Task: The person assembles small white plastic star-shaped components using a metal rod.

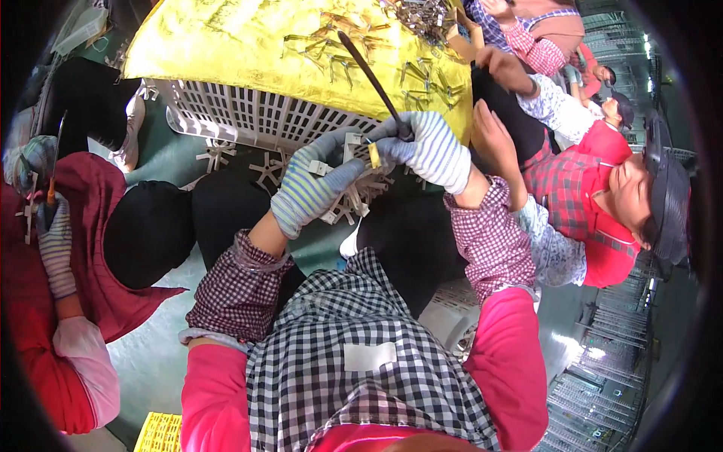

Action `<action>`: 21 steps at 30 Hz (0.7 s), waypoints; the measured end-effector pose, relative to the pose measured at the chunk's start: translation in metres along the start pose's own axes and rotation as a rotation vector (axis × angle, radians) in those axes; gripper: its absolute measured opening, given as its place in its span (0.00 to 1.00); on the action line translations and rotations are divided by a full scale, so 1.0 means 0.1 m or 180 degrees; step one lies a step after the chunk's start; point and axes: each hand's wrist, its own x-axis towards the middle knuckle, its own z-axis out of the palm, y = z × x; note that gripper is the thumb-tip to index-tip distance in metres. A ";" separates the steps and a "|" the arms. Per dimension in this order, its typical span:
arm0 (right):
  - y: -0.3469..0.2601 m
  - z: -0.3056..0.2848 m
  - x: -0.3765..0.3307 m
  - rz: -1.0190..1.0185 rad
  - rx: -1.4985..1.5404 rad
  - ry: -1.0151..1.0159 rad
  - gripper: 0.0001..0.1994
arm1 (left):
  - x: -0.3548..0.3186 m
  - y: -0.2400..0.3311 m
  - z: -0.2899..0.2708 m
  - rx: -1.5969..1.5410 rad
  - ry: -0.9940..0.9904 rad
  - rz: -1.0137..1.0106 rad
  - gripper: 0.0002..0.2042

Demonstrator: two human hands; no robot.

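Note:
My left hand (310, 188), in a striped knit glove, is closed around a white plastic part (352, 143) with stubby arms. Close against it, my right hand (435, 152), gloved alike, grips a long, slim dark tool (369, 74) that slants up and away to the left over the yellow cover. The tool's kind is unclear. A small yellow piece (374, 156) shows between the two hands; whether it belongs to the tool, I cannot tell. Below my hands hang more white branched plastic parts (350, 202), partly hidden by my left hand.
A yellow sheet (218, 45) covers an upturned-looking white slotted crate (256, 113), with several small metal-like pieces (343, 56) on top. White branched parts (267, 172) lie on the floor. Co-workers sit close: one at left with a thin-bladed tool (54, 162), another at right (580, 188).

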 end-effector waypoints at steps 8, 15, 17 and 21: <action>0.18 0.12 -0.14 -0.0025 0.0396 -0.0002 0.10 | -0.12 0.02 0.02 0.0548 -0.0205 0.0082 0.24; 0.06 0.09 -0.12 -0.0078 0.0091 -0.0151 0.10 | -0.10 0.02 -0.03 0.0715 -0.0358 0.0262 0.23; -0.05 0.09 -0.10 -0.0212 -0.0139 -0.0191 0.10 | -0.11 0.04 -0.06 0.0847 -0.0389 0.0415 0.23; 0.15 0.12 -0.07 -0.0499 -0.0089 -0.0334 0.15 | -0.22 0.09 -0.07 0.1146 -0.0419 0.0246 0.19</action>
